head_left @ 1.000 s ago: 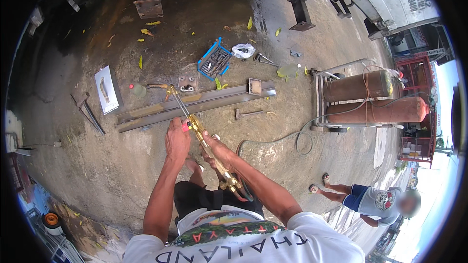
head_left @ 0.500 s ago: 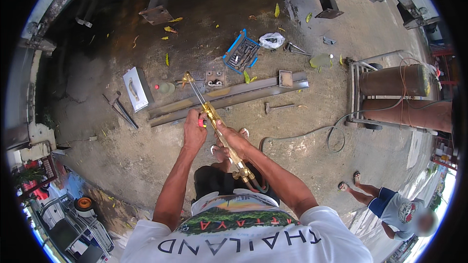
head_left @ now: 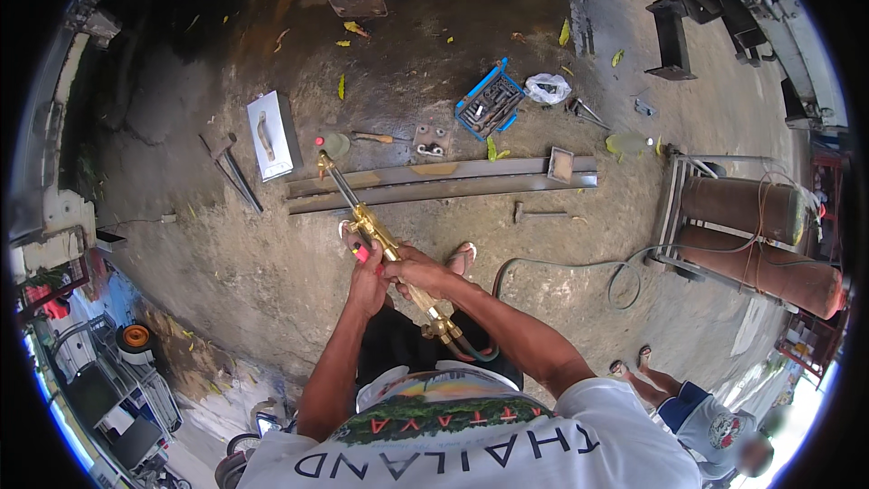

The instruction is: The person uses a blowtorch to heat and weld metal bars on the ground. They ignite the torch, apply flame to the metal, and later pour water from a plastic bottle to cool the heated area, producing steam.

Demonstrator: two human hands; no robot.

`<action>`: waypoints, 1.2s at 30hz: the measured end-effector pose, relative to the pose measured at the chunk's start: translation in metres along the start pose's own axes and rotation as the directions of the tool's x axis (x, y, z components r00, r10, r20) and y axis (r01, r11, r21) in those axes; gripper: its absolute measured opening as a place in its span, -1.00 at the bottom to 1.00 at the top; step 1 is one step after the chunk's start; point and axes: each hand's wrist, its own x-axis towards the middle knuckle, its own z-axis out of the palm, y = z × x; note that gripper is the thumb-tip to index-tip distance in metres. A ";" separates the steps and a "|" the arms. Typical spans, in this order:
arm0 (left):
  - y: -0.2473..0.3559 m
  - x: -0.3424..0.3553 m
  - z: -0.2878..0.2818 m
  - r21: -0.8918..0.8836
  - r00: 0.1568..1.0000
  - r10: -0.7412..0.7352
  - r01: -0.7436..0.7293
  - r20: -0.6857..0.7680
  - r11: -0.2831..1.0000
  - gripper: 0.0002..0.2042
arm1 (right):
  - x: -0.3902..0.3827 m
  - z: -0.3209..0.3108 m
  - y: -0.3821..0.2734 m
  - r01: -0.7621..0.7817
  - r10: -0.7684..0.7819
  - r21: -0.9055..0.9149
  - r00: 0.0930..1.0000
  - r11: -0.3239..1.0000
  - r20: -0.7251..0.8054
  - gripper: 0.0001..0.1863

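Note:
A brass cutting torch (head_left: 373, 226) slants across in front of me, its head up and to the left over the steel lengths. My right hand (head_left: 424, 272) is wrapped round the torch body. Beside it my left hand (head_left: 367, 285) is closed on a small red lighter (head_left: 361, 253), close against the torch valves. Hoses (head_left: 478, 352) leave the torch's lower end near my waist. Beyond the hands two long steel profiles (head_left: 434, 188) lie side by side on the concrete, with a square metal piece (head_left: 560, 165) on their right part.
A hammer (head_left: 546, 214), a blue-edged toolbox (head_left: 490, 101), a white metal box (head_left: 272, 136) and plastic bottles (head_left: 628, 144) lie around the steel. At right, gas cylinders (head_left: 735, 208) rest on a cart, and a hose (head_left: 579, 263) loops over the floor. A person (head_left: 701, 412) stands lower right.
My view has shifted and turned, so the floor things sit further right. The torch stays in my right hand; my left hand with the lighter has moved slightly down along it.

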 end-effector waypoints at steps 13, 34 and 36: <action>-0.029 0.053 -0.212 -0.606 0.979 0.030 -0.149 -0.201 0.781 -0.59 | 0.201 -0.030 0.000 -0.262 0.157 -0.840 0.965 0.475 -0.212 -0.21; -0.029 0.038 -0.284 -0.687 0.932 -0.165 -0.110 -0.322 0.718 -0.60 | 0.596 -0.139 0.037 0.206 -0.612 -0.877 0.781 0.435 -0.120 0.37; -0.042 0.038 -0.298 -0.694 0.916 -0.178 -0.135 -0.359 0.707 -0.58 | 0.601 -0.126 0.029 0.198 -0.497 -0.781 0.853 0.592 -0.160 0.19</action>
